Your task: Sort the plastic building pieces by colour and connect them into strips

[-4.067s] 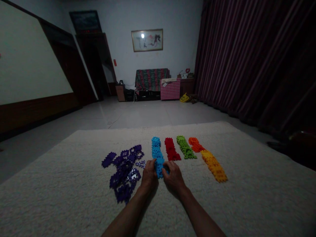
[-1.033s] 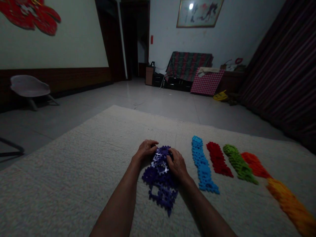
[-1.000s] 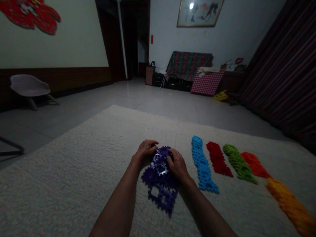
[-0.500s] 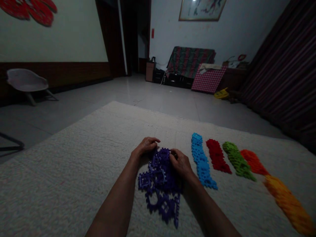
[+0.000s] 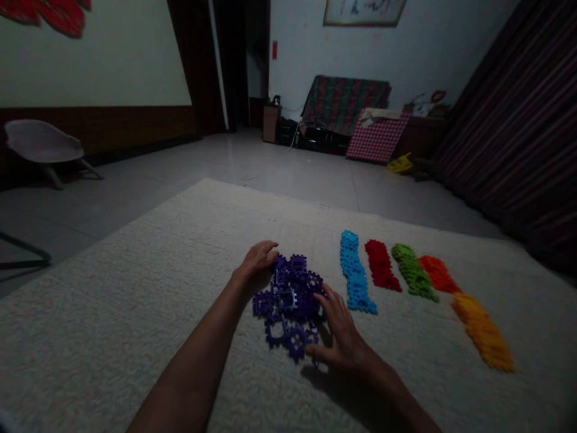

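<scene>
A heap of purple interlocking plastic tiles (image 5: 288, 299) lies on the cream rug (image 5: 135, 313) in front of me. My left hand (image 5: 256, 261) rests at the heap's far left edge, fingers curled loosely against the tiles. My right hand (image 5: 340, 331) lies at the heap's near right side with fingers spread flat, touching the tiles and holding none. To the right run laid-out rows of tiles: a blue row (image 5: 354, 272), a red row (image 5: 381, 264), a green row (image 5: 413, 272), an orange row (image 5: 439, 274) and a yellow row (image 5: 482, 331).
Grey floor surrounds the rug. A pale chair (image 5: 40, 141) stands at the left wall. A covered sofa (image 5: 345, 111) and a checked box (image 5: 376, 138) stand at the far wall. Dark striped curtains (image 5: 518, 120) fill the right side.
Both hands gathered the purple tiles into a tighter heap. Over the last half second my right hand slid from the heap's top down to its near right side and flattened.
</scene>
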Demonstrator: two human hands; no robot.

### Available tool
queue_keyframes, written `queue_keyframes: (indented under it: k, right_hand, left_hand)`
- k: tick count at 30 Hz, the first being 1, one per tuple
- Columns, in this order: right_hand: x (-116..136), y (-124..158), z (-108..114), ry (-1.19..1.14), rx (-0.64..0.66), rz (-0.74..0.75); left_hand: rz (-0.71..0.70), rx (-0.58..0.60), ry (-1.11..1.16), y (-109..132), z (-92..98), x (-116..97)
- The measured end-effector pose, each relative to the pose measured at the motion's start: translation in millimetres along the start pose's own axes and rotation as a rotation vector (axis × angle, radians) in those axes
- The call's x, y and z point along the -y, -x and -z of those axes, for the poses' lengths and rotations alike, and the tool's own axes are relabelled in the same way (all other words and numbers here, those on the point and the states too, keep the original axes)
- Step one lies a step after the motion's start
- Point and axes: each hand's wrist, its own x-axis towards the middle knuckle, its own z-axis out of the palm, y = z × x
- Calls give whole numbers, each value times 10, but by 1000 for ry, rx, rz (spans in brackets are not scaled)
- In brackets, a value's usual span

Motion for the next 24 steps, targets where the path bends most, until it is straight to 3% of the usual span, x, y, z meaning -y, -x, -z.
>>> queue_keyframes:
  k: [5, 10, 16, 24]
  right_hand:
    - [228, 223, -98, 62, 157, -132]
    - [443, 59, -167, 53, 125, -188]
    - [511, -202, -275, 33, 58, -184]
    - [389, -489, -424, 37, -98, -123]
  left_hand:
    - [105, -3, -273, 345, -51, -145]
    - [208, -27, -378, 488, -107, -284]
    - [163, -60, -295, 380, -169, -207]
    - [28, -100, -122, 76, -335, -65]
